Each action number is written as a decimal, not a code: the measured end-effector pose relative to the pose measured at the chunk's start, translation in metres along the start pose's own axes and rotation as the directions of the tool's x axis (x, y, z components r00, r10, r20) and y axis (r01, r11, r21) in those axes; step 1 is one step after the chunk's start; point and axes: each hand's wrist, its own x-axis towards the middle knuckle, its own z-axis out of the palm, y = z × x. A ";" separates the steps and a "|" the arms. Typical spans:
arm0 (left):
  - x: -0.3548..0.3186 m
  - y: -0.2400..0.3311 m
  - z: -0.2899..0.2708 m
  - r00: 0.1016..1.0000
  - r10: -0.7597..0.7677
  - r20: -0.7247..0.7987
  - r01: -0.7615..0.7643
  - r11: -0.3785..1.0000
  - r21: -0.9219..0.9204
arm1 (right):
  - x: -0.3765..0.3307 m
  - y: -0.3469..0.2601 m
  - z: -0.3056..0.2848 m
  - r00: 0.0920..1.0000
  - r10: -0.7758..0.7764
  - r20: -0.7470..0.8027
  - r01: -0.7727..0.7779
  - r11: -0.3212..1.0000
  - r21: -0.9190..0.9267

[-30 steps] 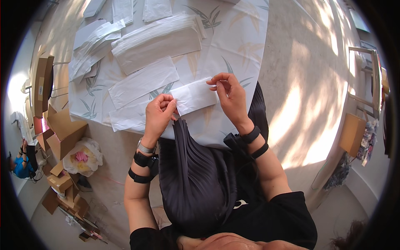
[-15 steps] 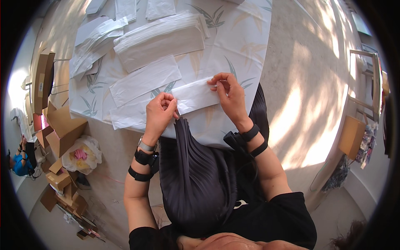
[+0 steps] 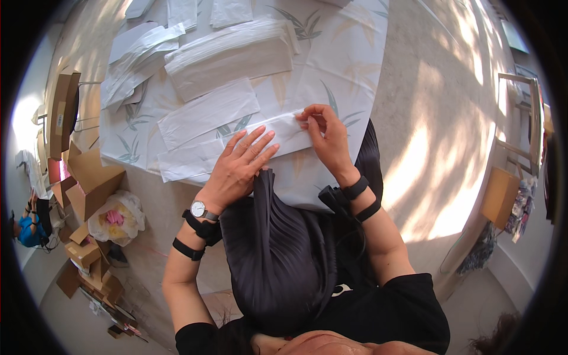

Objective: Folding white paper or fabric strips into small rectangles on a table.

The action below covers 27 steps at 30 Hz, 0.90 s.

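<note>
A leaf-patterned table cloth (image 3: 349, 59) is seen. Near its front edge, a white paper bag (image 3: 284, 133) is pressed by the flat left hand (image 3: 236, 168), fingers spread, and pinched by the right hand (image 3: 328, 139). Open cardboard boxes (image 3: 83, 177) stand on the floor at left.

The left hand (image 3: 236, 168) lies flat, fingers (image 3: 255, 144) spread, on a long white paper bag (image 3: 283, 131) at the near edge of the worktop (image 3: 349, 53). The right hand (image 3: 326, 137) pinches the right end of this bag between its fingertips. Beyond the bag lies a second white bag (image 3: 207, 112), and further beyond it a thick stack of bags (image 3: 234, 53) (the cloth under them has a leaf pattern). Left of the bag, on the floor, stand open cardboard boxes (image 3: 89, 177).
</note>
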 end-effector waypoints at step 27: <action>-0.152 -0.057 0.039 0.059 -0.802 -0.594 0.789 0.402 -0.464 | -0.045 -0.005 0.058 0.772 -0.084 0.630 0.597 0.437 -0.673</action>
